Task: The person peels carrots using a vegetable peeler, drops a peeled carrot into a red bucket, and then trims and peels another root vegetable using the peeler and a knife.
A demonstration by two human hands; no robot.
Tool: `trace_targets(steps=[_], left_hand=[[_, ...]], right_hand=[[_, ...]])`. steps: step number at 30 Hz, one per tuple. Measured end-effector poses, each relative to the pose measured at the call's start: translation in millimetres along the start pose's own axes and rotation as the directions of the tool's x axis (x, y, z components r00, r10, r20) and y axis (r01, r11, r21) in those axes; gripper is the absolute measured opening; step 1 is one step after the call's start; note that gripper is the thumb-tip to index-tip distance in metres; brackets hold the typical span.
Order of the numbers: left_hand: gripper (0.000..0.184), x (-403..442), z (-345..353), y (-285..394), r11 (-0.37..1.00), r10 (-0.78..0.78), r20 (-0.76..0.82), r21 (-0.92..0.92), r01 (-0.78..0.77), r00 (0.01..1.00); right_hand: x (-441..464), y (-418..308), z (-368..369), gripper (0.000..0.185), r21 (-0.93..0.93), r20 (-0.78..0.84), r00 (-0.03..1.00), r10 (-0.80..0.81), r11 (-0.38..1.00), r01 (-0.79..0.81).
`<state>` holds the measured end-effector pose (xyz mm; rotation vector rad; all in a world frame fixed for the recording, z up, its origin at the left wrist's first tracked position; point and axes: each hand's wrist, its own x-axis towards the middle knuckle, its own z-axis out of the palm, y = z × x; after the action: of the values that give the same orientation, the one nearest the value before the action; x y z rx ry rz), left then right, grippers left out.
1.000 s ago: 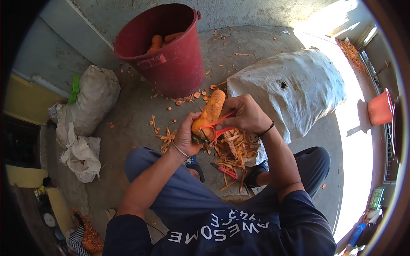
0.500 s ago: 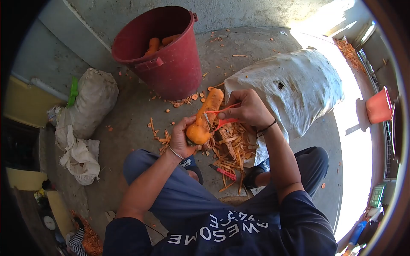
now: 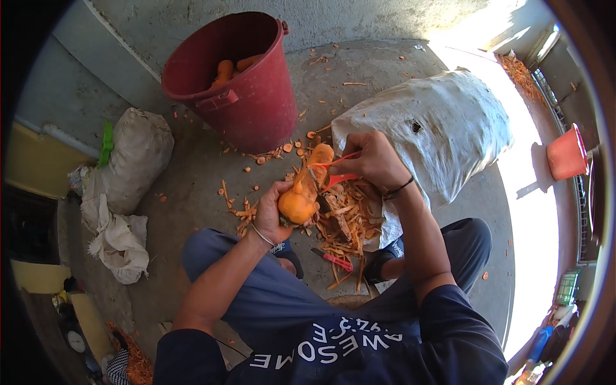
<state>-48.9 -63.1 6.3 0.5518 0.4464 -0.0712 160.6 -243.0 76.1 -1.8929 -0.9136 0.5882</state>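
Note:
My left hand (image 3: 273,212) is closed around the thick, rounded end of a large orange carrot (image 3: 298,204). The carrot points away from me and is tilted a little to the right. In my right hand (image 3: 378,162) is a peeler with a red-orange handle (image 3: 343,179), its blade against the carrot's upper part. Below both hands lies a pile of carrot peelings (image 3: 351,218) on the floor. A small knife with a red handle (image 3: 338,261) rests between my feet, near the peelings.
A tall dark red bucket (image 3: 260,115) with several carrots (image 3: 224,72) inside stands ahead on the left. A large whitish sack (image 3: 443,122) lies to the right. Another sack (image 3: 138,154) leans by the left wall. A red pot (image 3: 567,154) is at the far right.
The peeler has moved slightly along the carrot, and the carrot's far end has tipped nearer to me. Both hands keep their hold.

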Motion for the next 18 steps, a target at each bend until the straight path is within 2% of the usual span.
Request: trace_targets(steps=[2, 3, 5, 6, 8, 9, 11, 12, 14, 17, 18], left_hand=[[0.048, 1, -8, 1, 1.0, -0.022, 0.103, -0.006, 0.023, 0.994], [0.048, 0, -3, 0, 1.0, -0.022, 0.1, -0.012, 0.023, 0.995], [0.046, 2, 12, -1, 0.971, 0.204, -0.074, 0.139, -0.192, 0.976], [0.046, 3, 13, 1, 0.971, 0.202, -0.068, 0.142, -0.191, 0.977], [0.051, 2, 10, 3, 0.941, 0.224, 0.067, 0.245, -0.234, 0.972], [0.051, 0, 10, 1, 0.941, 0.22, 0.065, 0.247, -0.23, 0.973], [0.064, -2, 11, -2, 0.928, 0.231, 0.101, 0.276, -0.25, 0.968], [0.064, -1, 11, -2, 0.929, 0.227, 0.103, 0.275, -0.247, 0.968], [0.071, -1, 7, 1, 0.942, 0.111, 0.114, 0.303, -0.141, 0.987], [0.067, 0, -4, -3, 0.947, 0.109, 0.105, 0.291, -0.135, 0.988], [0.067, 1, -2, -2, 0.947, 0.109, 0.108, 0.292, -0.136, 0.988]], right_hand=[[-1, 0, -2, 0.034, 0.012, 0.009, 1.0, -0.001, 1.0, 0.001], [-3, -8, -5, 0.034, -0.035, 0.017, 1.0, 0.015, 0.999, -0.014], [-4, -13, -7, 0.034, -0.086, 0.015, 0.999, 0.029, 0.996, -0.028], [-5, -12, -3, 0.035, -0.08, 0.026, 1.0, 0.0, 0.997, 0.003], [-6, -13, 0, 0.036, -0.068, 0.036, 0.999, -0.028, 0.997, 0.03], [-7, -17, 0, 0.037, -0.055, 0.061, 0.997, -0.045, 0.997, 0.048], [-9, -19, 1, 0.039, -0.041, 0.084, 0.995, -0.059, 0.997, 0.063], [-9, -19, 0, 0.039, -0.088, 0.117, 0.989, -0.085, 0.991, 0.096], [-9, -19, -1, 0.04, -0.136, 0.147, 0.984, -0.104, 0.983, 0.124], [-10, -20, 2, 0.04, -0.131, 0.14, 0.983, -0.119, 0.982, 0.138], [-11, -21, 5, 0.04, -0.184, 0.114, 0.985, -0.128, 0.972, 0.148]])
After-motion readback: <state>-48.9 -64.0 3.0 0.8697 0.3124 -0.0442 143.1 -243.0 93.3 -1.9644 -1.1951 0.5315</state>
